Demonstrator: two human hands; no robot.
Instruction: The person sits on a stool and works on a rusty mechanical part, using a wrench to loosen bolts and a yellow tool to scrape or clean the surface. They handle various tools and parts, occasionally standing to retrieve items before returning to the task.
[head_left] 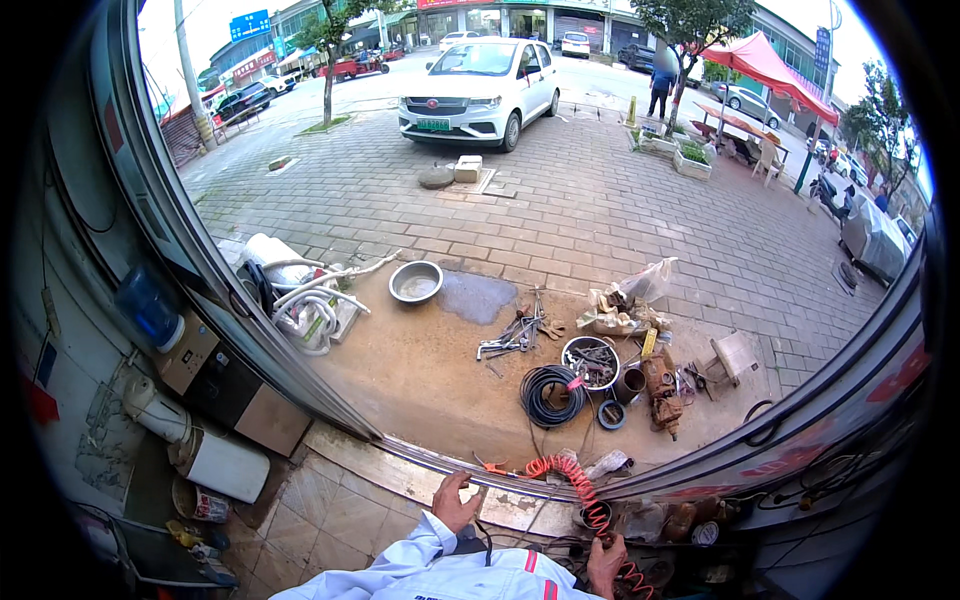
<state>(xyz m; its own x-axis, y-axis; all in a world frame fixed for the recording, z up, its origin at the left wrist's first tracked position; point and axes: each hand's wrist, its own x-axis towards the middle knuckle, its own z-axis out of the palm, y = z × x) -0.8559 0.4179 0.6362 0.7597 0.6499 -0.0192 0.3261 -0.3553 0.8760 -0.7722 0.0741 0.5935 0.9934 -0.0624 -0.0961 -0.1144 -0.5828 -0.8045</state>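
In the head view, the spring-coiled air hose [578, 482], glossy red-orange with tight loops, arcs at five o'clock beside an orange blow gun [492, 467]; the left hand [455, 503] at six has thumb and fingers spread, while the right hand [606, 562] at five curls against the coils, though whether it pinches them I cannot tell. The pale doorsill [515, 510] meets floor tiles [325, 515] at seven, a blue water bottle [150, 308] stands at nine, and brick paving [580, 200] stretches toward twelve.
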